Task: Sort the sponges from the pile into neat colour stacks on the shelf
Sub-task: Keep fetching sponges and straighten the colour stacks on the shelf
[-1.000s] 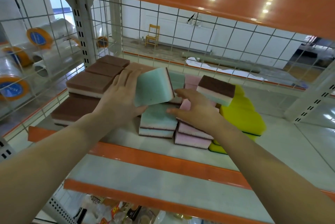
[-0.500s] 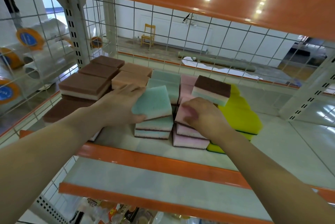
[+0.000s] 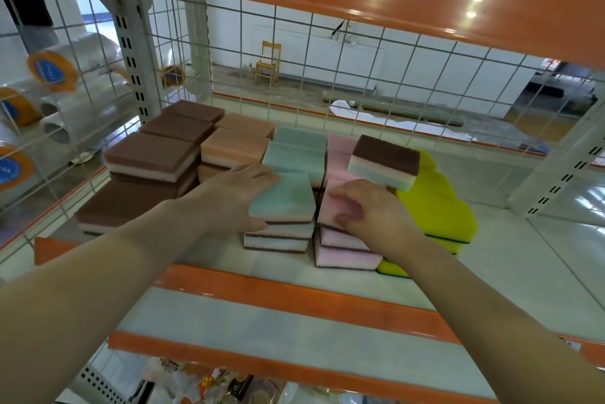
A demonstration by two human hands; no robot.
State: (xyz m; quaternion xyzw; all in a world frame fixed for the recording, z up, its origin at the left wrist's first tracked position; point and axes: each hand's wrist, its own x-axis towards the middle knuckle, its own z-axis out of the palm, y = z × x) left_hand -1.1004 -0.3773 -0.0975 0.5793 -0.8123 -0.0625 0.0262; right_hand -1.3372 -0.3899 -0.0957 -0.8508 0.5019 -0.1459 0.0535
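Both hands grip sponges: left hand (image 3: 234, 199) the green sponge (image 3: 284, 196), right hand (image 3: 366, 209) the pink sponge (image 3: 330, 210).

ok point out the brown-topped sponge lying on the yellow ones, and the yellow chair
brown-topped sponge (image 3: 388, 155), head view, on its dark top face
yellow chair (image 3: 269, 64), head view, on its seat

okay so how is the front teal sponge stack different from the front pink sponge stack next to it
The front stack of teal foam sponges sits left of the front stack of pink foam sponges, with a narrow gap between them. The left hand holds the teal stack's top sponge from the left; the right hand curls over the pink stack's top. The teal stack looks squarely aligned; the pink stack's bottom sponge juts forward. Both show dark scouring layers.
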